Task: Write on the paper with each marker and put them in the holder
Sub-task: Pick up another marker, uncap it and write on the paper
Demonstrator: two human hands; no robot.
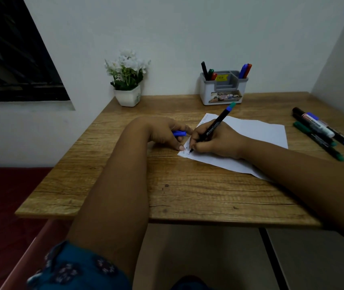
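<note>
Right hand fingers pinch a black marker low on the barrel, tip down on the paper at its near-left corner, barrel tilted back toward the far edge of the counter. Left hand fingers curl round a blue cap, and one fingertip presses down at the paper's left edge, pinning it. A few small marks show by the tip, too small to read. Paper lies right of counter centre, skewed. Holder stands at the far edge, already carrying markers in its left and right compartments. Loose markers, about four of them, lie near the right edge, well apart from the holder. Potted white flowers sit at the far-left corner. Step looks like writing with the current marker. To do it well: keep the left fingertip pressing so the sheet doesn't slide, use light pressure and short strokes, stay on the paper since the tip is close to its edge, then recap with the blue cap before dropping it in the holder.
</note>
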